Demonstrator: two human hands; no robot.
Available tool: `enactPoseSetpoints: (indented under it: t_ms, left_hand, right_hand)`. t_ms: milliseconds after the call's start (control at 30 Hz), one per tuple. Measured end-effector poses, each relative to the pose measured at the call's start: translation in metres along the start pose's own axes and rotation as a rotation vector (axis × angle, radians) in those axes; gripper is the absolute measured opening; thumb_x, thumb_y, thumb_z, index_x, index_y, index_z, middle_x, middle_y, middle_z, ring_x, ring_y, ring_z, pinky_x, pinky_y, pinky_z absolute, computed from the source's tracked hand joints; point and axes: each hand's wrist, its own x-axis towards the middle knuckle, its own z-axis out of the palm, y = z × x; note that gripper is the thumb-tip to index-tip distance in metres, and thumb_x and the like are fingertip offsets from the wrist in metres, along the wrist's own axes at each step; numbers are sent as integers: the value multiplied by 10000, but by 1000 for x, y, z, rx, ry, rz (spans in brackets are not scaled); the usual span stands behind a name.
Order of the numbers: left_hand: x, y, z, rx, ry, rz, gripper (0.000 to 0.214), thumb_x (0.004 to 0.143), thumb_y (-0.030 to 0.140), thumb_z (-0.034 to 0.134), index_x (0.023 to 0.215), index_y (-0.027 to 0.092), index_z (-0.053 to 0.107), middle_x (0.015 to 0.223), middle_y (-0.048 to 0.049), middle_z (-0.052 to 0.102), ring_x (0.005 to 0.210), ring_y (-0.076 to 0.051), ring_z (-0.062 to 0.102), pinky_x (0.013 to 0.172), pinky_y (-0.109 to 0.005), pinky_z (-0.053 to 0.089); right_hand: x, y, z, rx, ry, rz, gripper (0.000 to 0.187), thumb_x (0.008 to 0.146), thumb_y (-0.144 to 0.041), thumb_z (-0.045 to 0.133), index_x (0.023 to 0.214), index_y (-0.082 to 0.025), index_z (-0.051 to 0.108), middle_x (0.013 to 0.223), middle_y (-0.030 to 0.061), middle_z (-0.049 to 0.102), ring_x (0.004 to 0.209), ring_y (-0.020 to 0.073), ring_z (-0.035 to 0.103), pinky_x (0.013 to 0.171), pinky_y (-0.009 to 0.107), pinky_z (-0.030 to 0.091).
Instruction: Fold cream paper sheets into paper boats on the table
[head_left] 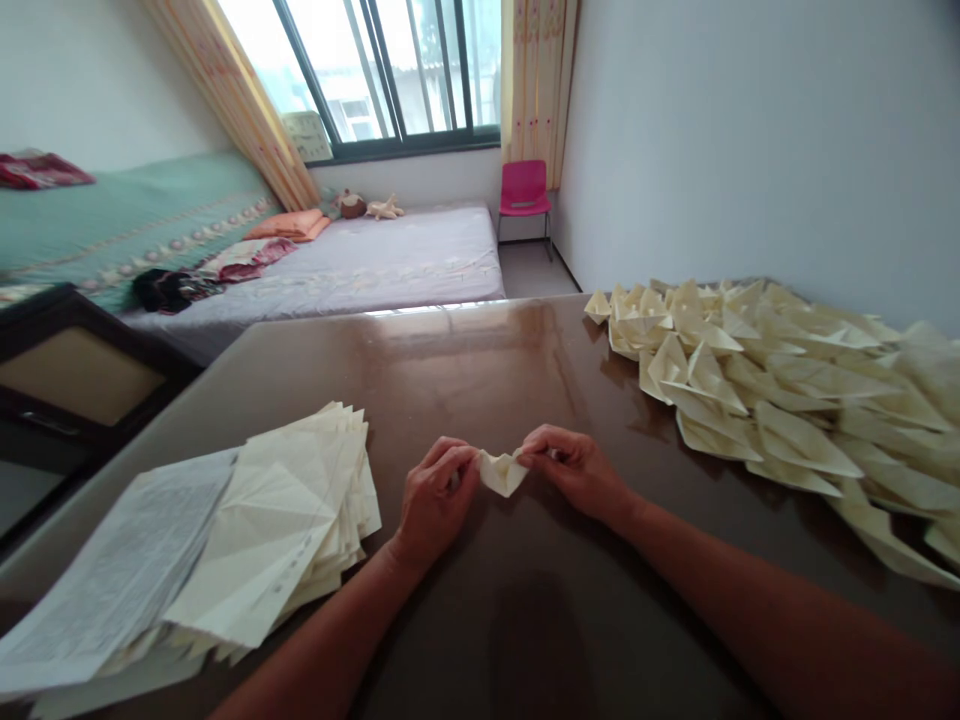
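Between my two hands a small cream paper boat (501, 474) is stretched above the dark table, its point facing down toward me. My left hand (441, 490) is closed, thumb and fingertips pinching its left end. The right end is pinched by my right hand (574, 464), also closed. Left of my left hand lies a stack of creased cream paper sheets (289, 520), fanned at its far edge. Printed sheets (124, 560) lie beside it. To the right, a large pile of folded paper boats (780, 380) spreads across the table.
The glossy brown table (442, 370) reaches up to a bed (405, 250) at the far side. A pink chair (525, 190) stands by the wall under the curtain. A dark cabinet (82, 390) is at the left. The wall (750, 150) borders the boat pile.
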Motion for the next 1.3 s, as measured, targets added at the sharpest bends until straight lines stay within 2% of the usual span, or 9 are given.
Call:
enactPoseSetpoints:
  t_ms: [233,467,633,733,833,933,1000,1067,1300]
  left_hand:
    - [7,-6,1,-178,33,-163,133,870,259,536,779,174,582,836,-7,544,687,-89,527,545,-154,444]
    - [10,-8,-2,-311,44,-342,176,858,323,549,765,174,557,729,21,543,613,-83,520,540,-162,443]
    - [8,-6,-3,-366,51,-269,214,854,326,571,716,165,546,760,16,529,627,-76,517,540,-159,436]
    - [8,-7,-3,-398,0,-277,225,861,333,570,720,159,554,760,12,531,641,-81,525,547,-162,451]
    - [7,-10,-1,-512,-65,-300,186,861,343,581,946,177,583,894,-21,585,790,-125,587,632,-200,525]
    - [4,-11,5,-566,-114,-217,475,752,310,720,1174,223,520,1196,-77,536,1054,-191,561,784,-277,564]
    - [2,-9,8,-531,-136,-145,488,702,275,764,1141,224,556,1269,-84,484,1109,-207,544,837,-308,562]
    - [0,-8,10,-505,-125,-116,353,723,266,745,1043,204,609,1227,-78,507,1064,-195,576,831,-309,567]
    - [1,-10,5,-371,-48,-168,122,770,271,708,816,158,710,1000,-68,688,890,-163,653,822,-251,523]
  right_hand:
    - [0,1,-4,-7,62,29,194,840,-383,615,876,-193,635,773,9,634,698,129,568,649,248,466]
    - [5,3,-7,252,100,142,289,832,-485,592,931,-218,543,911,23,656,715,140,621,588,246,490]
    - [5,-1,-1,420,117,262,330,817,-514,587,897,-240,423,732,-39,608,642,147,662,536,232,489]
    - [5,1,-2,389,115,207,301,830,-485,586,888,-238,425,739,-38,625,659,145,666,589,248,512]
    - [3,3,-4,260,79,112,231,864,-435,562,900,-235,450,777,-17,661,698,141,657,645,257,518]
    - [-1,1,-3,149,70,67,178,885,-399,538,925,-241,464,907,16,695,786,156,665,705,276,527]
    - [-4,-2,0,96,54,49,153,887,-374,535,936,-246,467,986,33,701,864,172,668,754,295,530]
    - [-7,-5,3,71,34,31,131,889,-350,533,940,-249,466,1022,39,701,907,179,666,785,307,527]
    - [-7,-6,4,182,-27,44,151,892,-379,521,930,-252,449,972,12,687,801,145,647,753,293,529]
